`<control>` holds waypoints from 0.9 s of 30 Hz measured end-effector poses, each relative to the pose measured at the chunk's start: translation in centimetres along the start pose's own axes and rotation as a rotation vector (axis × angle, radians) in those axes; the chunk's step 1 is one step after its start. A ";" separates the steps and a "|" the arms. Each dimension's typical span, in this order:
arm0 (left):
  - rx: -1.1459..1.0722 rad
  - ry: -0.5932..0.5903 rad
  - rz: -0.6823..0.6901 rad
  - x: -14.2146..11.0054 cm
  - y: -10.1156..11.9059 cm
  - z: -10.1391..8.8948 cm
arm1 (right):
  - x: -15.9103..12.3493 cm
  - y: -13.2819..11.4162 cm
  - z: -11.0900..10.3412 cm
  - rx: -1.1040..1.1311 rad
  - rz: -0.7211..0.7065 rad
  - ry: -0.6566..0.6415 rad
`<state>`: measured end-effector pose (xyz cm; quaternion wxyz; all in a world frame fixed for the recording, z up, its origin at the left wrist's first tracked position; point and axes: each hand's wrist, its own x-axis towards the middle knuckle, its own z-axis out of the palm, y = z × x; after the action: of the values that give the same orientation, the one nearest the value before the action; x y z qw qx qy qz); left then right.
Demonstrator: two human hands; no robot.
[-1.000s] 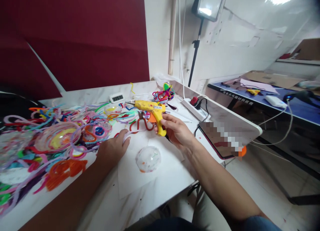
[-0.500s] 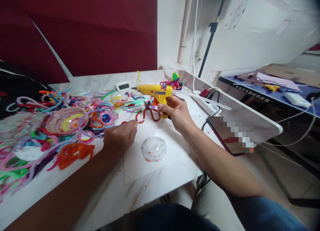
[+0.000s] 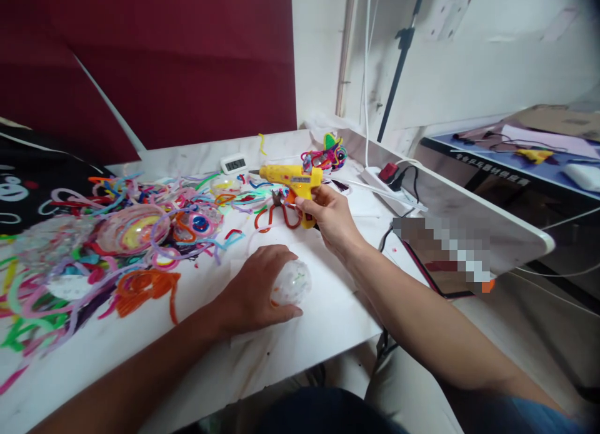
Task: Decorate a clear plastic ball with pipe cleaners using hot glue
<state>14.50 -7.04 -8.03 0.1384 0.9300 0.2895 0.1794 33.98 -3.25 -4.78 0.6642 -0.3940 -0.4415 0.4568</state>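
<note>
My right hand (image 3: 330,218) is wrapped round the handle of a yellow glue gun (image 3: 289,179), held just above the white table (image 3: 197,371) with its nozzle pointing left. My left hand (image 3: 255,293) is cupped over a clear plastic half-sphere (image 3: 294,281) that sits on a white sheet of paper (image 3: 328,315), fingers curled round its left side. Red-handled pliers (image 3: 277,212) lie on the table just under the glue gun.
A heap of coloured pipe cleaners (image 3: 117,234) and clear domes (image 3: 134,226) covers the table's left half. A small digital clock (image 3: 233,164), a pipe-cleaner figure (image 3: 330,156) and a power strip (image 3: 391,184) lie at the back. A tablet (image 3: 440,252) rests at the right edge.
My left hand has left the pipe cleaner strand and moved right and nearer, closing over the clear half-sphere. The glue gun has stayed nearly in place in my right hand.
</note>
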 end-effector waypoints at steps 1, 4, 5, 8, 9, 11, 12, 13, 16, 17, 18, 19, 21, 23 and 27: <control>0.008 -0.002 -0.005 -0.1 -0.1 0.0 | 0.0 0.0 0.0 0.001 0.004 0.000; 0.012 0.034 -0.004 -0.2 -0.3 0.1 | 0.3 0.2 -0.2 0.000 0.023 0.015; 0.011 0.049 -0.001 -0.3 -0.4 0.2 | 0.4 0.3 -0.3 -0.002 0.033 0.025; 0.025 0.077 -0.002 -0.4 -0.8 0.4 | 0.7 0.6 -0.5 0.015 0.060 0.039; 0.030 0.077 -0.005 -0.4 -1.0 0.5 | 0.8 0.7 -0.5 0.027 0.066 0.038; 0.029 0.076 -0.012 -0.4 -1.2 0.5 | 0.9 0.7 -0.6 0.052 0.073 0.032; 0.025 0.077 -0.020 -0.4 -1.3 0.4 | 0.9 0.7 -0.6 0.061 0.078 0.030; 0.020 0.083 -0.029 -0.3 -1.3 0.3 | 0.9 0.7 -0.6 0.067 0.083 0.029; 0.010 0.128 -0.053 -0.1 -1.4 0.0 | 0.9 0.6 -0.6 0.072 0.094 0.022; 0.008 0.150 -0.062 0.0 -1.4 -0.1 | 0.9 0.6 -0.6 0.072 0.100 0.021; 0.007 0.172 -0.071 0.0 -1.4 -0.2 | 0.9 0.6 -0.6 0.071 0.108 0.020; 0.007 0.195 -0.081 0.1 -1.5 -0.2 | 0.8 0.5 -0.6 0.068 0.119 0.019; 0.008 0.230 -0.098 0.2 -1.6 -0.2 | 0.8 0.5 -0.5 0.059 0.139 0.023; 0.008 0.244 -0.098 0.2 -1.8 -0.2 | 0.8 0.4 -0.6 0.047 0.147 0.027; 0.010 0.236 -0.094 0.3 -2.4 0.1 | 0.7 0.1 -0.8 0.030 0.131 -0.005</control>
<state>13.64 -4.97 -8.87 0.1069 0.8885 0.3479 0.2797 34.80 -2.69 -4.95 0.6377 -0.4111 -0.4093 0.5069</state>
